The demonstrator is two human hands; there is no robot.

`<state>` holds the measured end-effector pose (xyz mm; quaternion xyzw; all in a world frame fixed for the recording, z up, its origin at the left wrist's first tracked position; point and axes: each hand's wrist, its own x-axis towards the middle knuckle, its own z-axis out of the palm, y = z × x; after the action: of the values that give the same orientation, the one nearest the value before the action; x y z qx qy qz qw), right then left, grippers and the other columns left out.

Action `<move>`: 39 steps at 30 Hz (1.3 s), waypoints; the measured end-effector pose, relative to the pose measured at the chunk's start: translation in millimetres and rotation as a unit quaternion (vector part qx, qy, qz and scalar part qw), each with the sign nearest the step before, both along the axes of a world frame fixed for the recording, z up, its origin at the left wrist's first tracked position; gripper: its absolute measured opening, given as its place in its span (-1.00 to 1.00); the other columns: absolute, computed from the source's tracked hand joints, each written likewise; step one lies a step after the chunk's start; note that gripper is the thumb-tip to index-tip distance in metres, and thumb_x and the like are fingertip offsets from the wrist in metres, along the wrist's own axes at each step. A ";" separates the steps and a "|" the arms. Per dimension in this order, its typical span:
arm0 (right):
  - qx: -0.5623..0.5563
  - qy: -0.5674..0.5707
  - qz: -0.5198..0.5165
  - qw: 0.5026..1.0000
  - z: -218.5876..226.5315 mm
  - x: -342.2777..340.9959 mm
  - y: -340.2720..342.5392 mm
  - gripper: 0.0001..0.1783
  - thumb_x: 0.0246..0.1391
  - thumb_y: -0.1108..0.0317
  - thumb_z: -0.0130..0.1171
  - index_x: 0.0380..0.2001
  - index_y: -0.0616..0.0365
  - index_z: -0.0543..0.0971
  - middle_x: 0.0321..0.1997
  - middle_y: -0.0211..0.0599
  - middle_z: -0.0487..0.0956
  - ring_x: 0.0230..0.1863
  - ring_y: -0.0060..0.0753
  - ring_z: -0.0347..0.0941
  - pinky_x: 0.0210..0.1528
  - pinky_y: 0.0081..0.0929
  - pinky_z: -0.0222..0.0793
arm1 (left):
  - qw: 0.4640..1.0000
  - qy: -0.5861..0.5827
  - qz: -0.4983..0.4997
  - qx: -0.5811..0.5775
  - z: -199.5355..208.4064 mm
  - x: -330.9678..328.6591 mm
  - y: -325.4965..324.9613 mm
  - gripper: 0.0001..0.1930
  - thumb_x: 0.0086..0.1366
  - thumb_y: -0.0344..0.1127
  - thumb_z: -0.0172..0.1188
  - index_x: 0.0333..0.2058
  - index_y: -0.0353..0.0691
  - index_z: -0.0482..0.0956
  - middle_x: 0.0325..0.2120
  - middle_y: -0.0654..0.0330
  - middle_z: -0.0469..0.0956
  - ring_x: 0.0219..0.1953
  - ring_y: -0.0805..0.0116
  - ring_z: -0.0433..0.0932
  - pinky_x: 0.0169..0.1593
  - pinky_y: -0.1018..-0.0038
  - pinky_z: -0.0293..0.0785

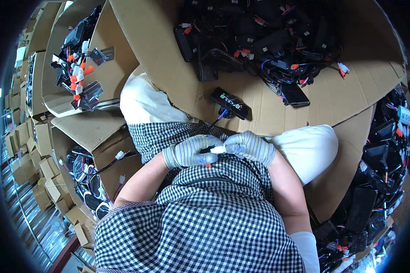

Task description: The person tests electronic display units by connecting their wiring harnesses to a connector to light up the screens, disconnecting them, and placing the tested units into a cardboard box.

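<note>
Both my hands wear grey striped work gloves and meet in front of my checkered apron. A small white plug connector [217, 149] sits between them. My left hand [189, 151] is closed by its left end, and the fingertips of my right hand [250, 148] pinch its right end. Just below my left fingertips shows a small red connector [208, 165]. Beyond the hands, a black display unit [231, 103] with its screen lit lies on a cardboard flap, a purple-and-black cable running from it toward my lap.
In front, a large cardboard box [269, 100] holds a heap of black units and wires [259, 41]. More boxed units with red and white connectors [77, 75] stand at the left. Cable coils [83, 175] fill a lower-left box, and black units [362, 209] are piled at the right.
</note>
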<state>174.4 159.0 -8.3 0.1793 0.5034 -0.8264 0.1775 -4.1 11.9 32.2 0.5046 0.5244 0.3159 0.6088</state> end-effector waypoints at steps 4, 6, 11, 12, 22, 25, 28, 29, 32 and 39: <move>0.022 -0.066 -0.023 0.997 -6.2 -5.7 -1.0 -0.70 0.05 0.11 0.17 -0.38 0.16 0.58 -0.63 -0.57 0.39 -0.62 -0.77 0.23 -0.56 -0.73 0.17 | 0.998 0.050 0.022 -0.001 -20.8 -0.9 1.3 -0.68 0.24 -0.15 0.06 -0.18 -0.30 0.44 -0.37 0.04 0.48 -0.39 0.13 0.49 -0.27 0.37 0.42; 0.049 -0.070 -0.015 0.996 -15.0 -6.9 -0.5 -0.70 0.08 0.12 0.12 -0.43 0.14 0.57 -0.64 -0.50 0.42 -0.64 -0.66 0.27 -0.55 -0.66 0.21 | 0.998 0.054 0.017 -0.017 -26.6 -2.1 4.5 -0.70 0.26 -0.15 0.04 -0.20 -0.30 0.45 -0.40 0.02 0.48 -0.39 0.11 0.49 -0.27 0.35 0.41; 0.224 -0.258 -0.231 0.911 -43.3 -13.2 51.0 -0.78 0.04 0.23 0.07 -0.49 0.15 0.54 -0.66 -0.38 0.47 -0.56 -0.44 0.40 -0.47 -0.51 0.29 | 0.992 0.086 0.061 -0.071 -23.3 -6.9 23.0 -0.69 0.26 -0.15 0.05 -0.25 -0.32 0.48 -0.45 0.08 0.51 -0.37 0.22 0.50 -0.26 0.42 0.41; 0.083 -0.257 -0.396 0.878 -46.0 -7.5 63.3 -0.75 0.04 0.15 0.12 -0.48 0.11 0.53 -0.69 -0.48 0.44 -0.57 -0.48 0.39 -0.55 -0.64 0.24 | 0.991 0.078 0.074 -0.082 -18.1 -9.1 28.8 -0.70 0.26 -0.15 0.07 -0.25 -0.32 0.49 -0.46 0.11 0.51 -0.37 0.27 0.50 -0.26 0.45 0.41; -0.302 0.056 -0.737 0.603 -170.0 -17.3 156.8 -0.87 0.05 0.24 0.16 -0.40 0.03 0.51 -0.53 -0.55 0.42 -0.63 -0.67 0.22 -0.60 -0.69 0.11 | 0.950 -0.149 0.224 -0.160 -31.0 -7.1 53.5 -0.75 0.23 -0.24 0.11 -0.18 -0.24 0.54 -0.43 0.25 0.55 -0.33 0.51 0.48 -0.17 0.57 0.38; -0.109 0.044 -0.723 0.681 -110.0 -25.3 139.2 -0.70 0.04 0.07 0.16 -0.47 0.10 0.50 -0.55 -0.52 0.41 -0.68 -0.66 0.17 -0.60 -0.66 0.12 | 0.955 -0.118 0.248 -0.117 -41.5 -4.3 45.4 -0.66 0.32 -0.11 -0.05 -0.21 -0.27 0.54 -0.44 0.22 0.55 -0.40 0.51 0.49 -0.23 0.59 0.38; 0.114 0.047 -0.661 0.740 -43.6 -18.8 124.1 -0.66 0.10 0.06 0.08 -0.41 0.14 0.52 -0.52 -0.44 0.47 -0.64 -0.72 0.20 -0.58 -0.76 0.14 | 0.934 -0.092 0.299 -0.174 -25.3 -4.9 59.7 -0.62 0.34 -0.07 -0.10 -0.23 -0.27 0.55 -0.47 0.21 0.55 -0.48 0.54 0.48 -0.32 0.59 0.39; 0.206 0.059 -0.592 0.777 -25.3 -14.9 122.2 -0.66 0.11 0.05 0.07 -0.42 0.14 0.53 -0.52 -0.44 0.47 -0.63 -0.71 0.21 -0.56 -0.73 0.16 | 0.932 -0.102 0.308 -0.162 -23.5 -5.8 62.2 -0.63 0.34 -0.08 -0.08 -0.24 -0.27 0.54 -0.50 0.20 0.56 -0.53 0.54 0.48 -0.39 0.59 0.39; 0.650 0.068 -0.192 0.732 7.2 -20.4 102.6 -0.87 0.01 0.35 0.03 -0.39 0.06 0.55 -0.49 -0.29 0.47 -0.55 -0.33 0.38 -0.50 -0.38 0.32 | 0.920 -0.111 0.373 -0.049 -45.6 -1.2 56.1 -0.65 0.33 -0.11 -0.05 -0.22 -0.30 0.53 -0.45 0.18 0.57 -0.51 0.52 0.50 -0.36 0.61 0.39; 0.650 0.198 0.187 0.710 -20.2 -39.1 -17.8 -0.78 -0.03 0.35 -0.02 -0.30 0.04 0.56 -0.43 -0.19 0.50 -0.45 -0.20 0.46 -0.38 -0.28 0.42 | 0.828 -0.252 0.499 -0.035 -61.1 -3.4 54.6 -0.46 0.30 -0.05 0.00 0.11 -0.33 0.21 -0.17 0.06 0.53 -0.18 0.37 0.51 -0.10 0.46 0.43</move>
<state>135.4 141.1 -28.4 -0.0153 0.9628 -0.2619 0.0641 -7.5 66.5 -29.0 0.0554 0.5437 0.6743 0.4966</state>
